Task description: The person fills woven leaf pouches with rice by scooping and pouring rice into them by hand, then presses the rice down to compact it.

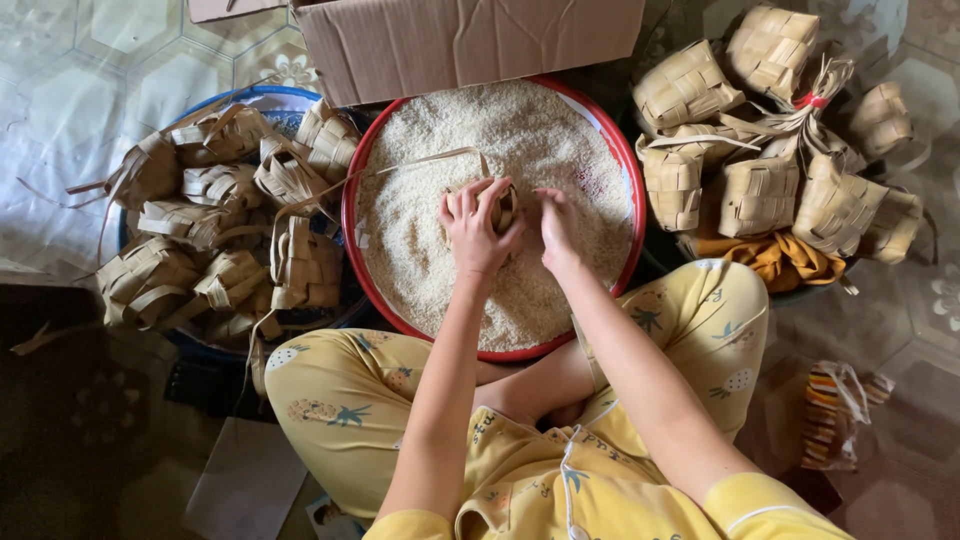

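Note:
A round red-rimmed tray (352,240) full of white rice grains (520,140) lies on the floor before my crossed legs. My left hand (472,232) holds a small woven palm-leaf pouch (503,207) over the rice, with a long leaf strip trailing off to the left. My right hand (556,225) is beside the pouch, fingers pinched together over its opening, touching the rice.
A blue basin (250,97) at left holds several flat woven pouches (215,235). At right sits a pile of plump woven pouches (760,150), some tied with a red band. A cardboard box (460,40) stands behind the tray. A striped bag (835,410) lies at lower right.

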